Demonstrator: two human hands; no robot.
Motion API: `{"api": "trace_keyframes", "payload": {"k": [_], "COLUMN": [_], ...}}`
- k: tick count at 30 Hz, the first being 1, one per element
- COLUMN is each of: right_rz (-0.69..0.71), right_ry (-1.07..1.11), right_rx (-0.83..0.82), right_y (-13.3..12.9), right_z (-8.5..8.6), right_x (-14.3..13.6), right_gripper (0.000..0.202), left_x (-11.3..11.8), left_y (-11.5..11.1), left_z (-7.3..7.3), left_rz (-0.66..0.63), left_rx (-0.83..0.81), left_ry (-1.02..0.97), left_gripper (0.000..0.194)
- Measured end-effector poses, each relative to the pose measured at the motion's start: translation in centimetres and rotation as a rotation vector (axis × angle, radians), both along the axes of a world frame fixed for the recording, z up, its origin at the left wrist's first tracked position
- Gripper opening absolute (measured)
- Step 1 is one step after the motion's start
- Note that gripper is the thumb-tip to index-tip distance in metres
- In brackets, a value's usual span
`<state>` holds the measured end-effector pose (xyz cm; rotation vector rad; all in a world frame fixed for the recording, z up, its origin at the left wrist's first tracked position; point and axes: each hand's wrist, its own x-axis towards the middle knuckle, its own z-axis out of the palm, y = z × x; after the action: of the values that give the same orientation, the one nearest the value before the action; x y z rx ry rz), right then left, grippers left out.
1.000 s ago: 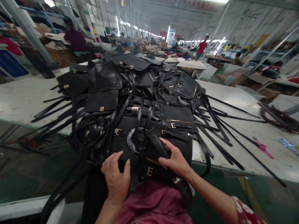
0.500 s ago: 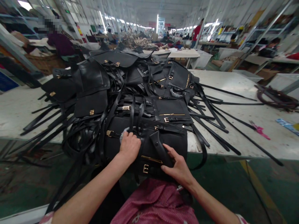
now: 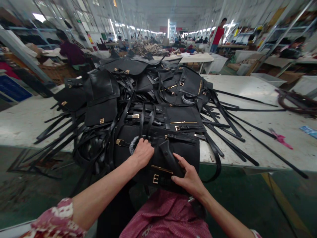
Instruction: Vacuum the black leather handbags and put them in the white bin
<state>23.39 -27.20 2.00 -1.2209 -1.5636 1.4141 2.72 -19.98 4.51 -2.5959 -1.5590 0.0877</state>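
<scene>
A black leather bag piece [image 3: 126, 158] with gold buckles and a zip lies at the table's front edge, before my body. Above its middle my left hand [image 3: 144, 152] is closed, knuckles up; whatever its fingers hold is hidden. Beside that hand is a wrapped, ring-shaped handle [image 3: 133, 145]. My right hand [image 3: 189, 177] has thumb and fingers around the lower end of a wide black leather strap [image 3: 169, 157], which slants up to the left across the bag piece. Just left of the right hand sits a gold buckle [image 3: 155, 178].
More black bag pieces [image 3: 101, 84] are heaped behind, with long straps [image 3: 237, 132] fanning over the white table [image 3: 257, 145]. Pink-handled snips [image 3: 279, 138] and a brown coil [image 3: 294, 102] lie at right. A person in red [image 3: 218, 36] stands far back.
My left hand has moved a little right, leaving the wrapped ring handle more exposed. My right hand stays on the strap. The camera view has shifted slightly.
</scene>
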Motion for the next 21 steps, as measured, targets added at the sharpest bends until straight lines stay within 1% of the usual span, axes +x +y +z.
{"api": "trace_keyframes", "payload": {"k": [1, 3, 5, 6, 8, 9, 10, 11, 12, 13, 17, 18, 19, 20, 21], "right_rz": [0.001, 0.007, 0.01, 0.012, 0.025, 0.037, 0.053, 0.069, 0.087, 0.105, 0.199, 0.231, 0.265, 0.299, 0.33], "right_ry": [-0.001, -0.002, 0.001, 0.002, 0.006, 0.007, 0.009, 0.011, 0.014, 0.018, 0.039, 0.037, 0.03, 0.018, 0.004], "right_rx": [0.001, 0.002, 0.002, 0.001, -0.008, -0.019, -0.031, -0.044, -0.058, -0.073, -0.153, -0.182, -0.214, -0.247, -0.277], "right_y": [0.0, 0.0, 0.0, 0.0, 0.0, 0.1, 0.2, 0.4, 0.5, 0.7, 1.5, 1.6, 1.7, 1.8, 1.8], "right_z": [-0.1, -0.1, -0.1, 0.1, 0.5, 0.8, 1.2, 1.6, 2.0, 2.5, 4.1, 4.3, 4.5, 4.7, 4.8], "right_x": [0.0, 0.0, 0.0, 0.0, 0.1, 0.2, 0.2, 0.3, 0.4, 0.4, 0.1, -0.1, -0.3, -0.6, -1.0], "right_gripper": [0.072, 0.072, 0.073, 0.073, 0.072, 0.071, 0.071, 0.07, 0.07, 0.07, 0.071, 0.071, 0.071, 0.072, 0.072], "left_x": [-0.5, -2.0, -3.7, -4.7, -6.5, -7.3, -7.9, -8.3, -8.6, -8.9, -9.1, -9.0, -8.8, -8.6, -8.3], "left_y": [0.2, 0.9, 1.6, 1.8, 1.5, 0.9, -0.1, -1.4, -3.0, -4.7, -11.6, -12.8, -13.7, -14.3, -14.7], "left_z": [0.4, 1.7, 3.6, 4.5, 5.9, 6.1, 6.0, 5.4, 4.4, 3.1, -3.5, -4.9, -5.9, -6.6, -7.0], "left_rz": [-0.002, 0.017, 0.083, 0.141, 0.293, 0.372, 0.446, 0.515, 0.584, 0.658, 0.998, 1.071, 1.128, 1.165, 1.181], "left_rx": [0.015, 0.065, 0.171, 0.241, 0.368, 0.397, 0.394, 0.366, 0.318, 0.258, -0.019, -0.091, -0.167, -0.247, -0.325], "left_ry": [0.0, 0.005, -0.003, -0.029, -0.17, -0.29, -0.432, -0.577, -0.714, -0.84, -1.305, -1.424, -1.536, -1.639, -1.734], "left_gripper": [0.021, 0.022, 0.023, 0.022, 0.02, 0.02, 0.019, 0.02, 0.02, 0.022, 0.038, 0.043, 0.046, 0.05, 0.052]}}
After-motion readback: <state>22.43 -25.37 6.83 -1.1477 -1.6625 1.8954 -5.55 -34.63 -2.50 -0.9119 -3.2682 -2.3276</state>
